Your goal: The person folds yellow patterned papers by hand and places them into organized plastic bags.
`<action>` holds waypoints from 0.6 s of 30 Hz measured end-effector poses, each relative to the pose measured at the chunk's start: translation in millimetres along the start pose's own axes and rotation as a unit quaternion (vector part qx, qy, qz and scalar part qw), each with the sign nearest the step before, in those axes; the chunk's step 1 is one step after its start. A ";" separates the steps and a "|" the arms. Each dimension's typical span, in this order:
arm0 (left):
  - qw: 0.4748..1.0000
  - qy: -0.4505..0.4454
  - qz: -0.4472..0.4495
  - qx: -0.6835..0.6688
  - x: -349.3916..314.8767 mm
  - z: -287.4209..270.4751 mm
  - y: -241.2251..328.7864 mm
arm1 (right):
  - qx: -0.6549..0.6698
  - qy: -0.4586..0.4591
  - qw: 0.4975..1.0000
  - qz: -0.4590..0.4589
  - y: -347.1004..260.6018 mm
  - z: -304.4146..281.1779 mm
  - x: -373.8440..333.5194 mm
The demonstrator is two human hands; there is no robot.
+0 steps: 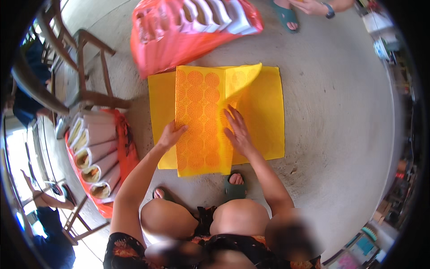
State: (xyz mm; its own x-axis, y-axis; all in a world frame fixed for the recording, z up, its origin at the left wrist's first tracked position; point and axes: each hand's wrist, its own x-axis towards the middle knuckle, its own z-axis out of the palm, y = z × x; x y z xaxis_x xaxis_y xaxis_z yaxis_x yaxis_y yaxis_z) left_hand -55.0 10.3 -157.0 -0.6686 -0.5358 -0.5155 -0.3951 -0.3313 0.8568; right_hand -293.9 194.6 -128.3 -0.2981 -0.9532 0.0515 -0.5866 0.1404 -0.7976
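A yellow paper sheet [197,121] printed with orange round patterns lies in front of me on a larger plain yellow sheet [264,125]. My left hand [171,136] grips the printed sheet's left edge, thumb on top and the other fingers partly hidden under it. On the right part of that sheet rests my right hand [237,130], its fingers spread against a fold. The sheet's upper right corner [246,80] is lifted and curls toward the middle.
Beyond the paper stands a red plastic bag [174,49] of rolled white bundles. Another red bag [125,139] with rolls [98,154] sits to the left beside a wooden chair [80,67]. A person's hand [309,6] and sandalled foot [286,18] show at the far right.
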 end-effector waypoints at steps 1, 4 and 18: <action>0.998 0.011 0.033 -0.046 -2.6 2.4 -8.5 | 0.003 -0.012 1.000 -0.012 -11.0 14.0 8.2; 0.972 0.083 -0.076 -0.207 -6.2 -16.1 -40.5 | -0.089 -0.142 0.985 -0.047 -46.1 41.5 28.2; 0.914 -0.025 -0.192 -0.356 -23.0 2.3 -33.8 | -0.268 -0.155 0.914 -0.262 6.5 20.2 10.4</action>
State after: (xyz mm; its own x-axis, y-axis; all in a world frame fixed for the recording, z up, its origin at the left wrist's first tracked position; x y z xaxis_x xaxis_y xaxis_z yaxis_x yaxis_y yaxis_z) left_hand -27.7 35.5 -174.1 -0.6019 -0.2424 -0.7609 -0.1086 -0.9191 0.3787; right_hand -285.6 180.2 -145.1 0.3093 -0.9454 0.1027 -0.8967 -0.3259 -0.2995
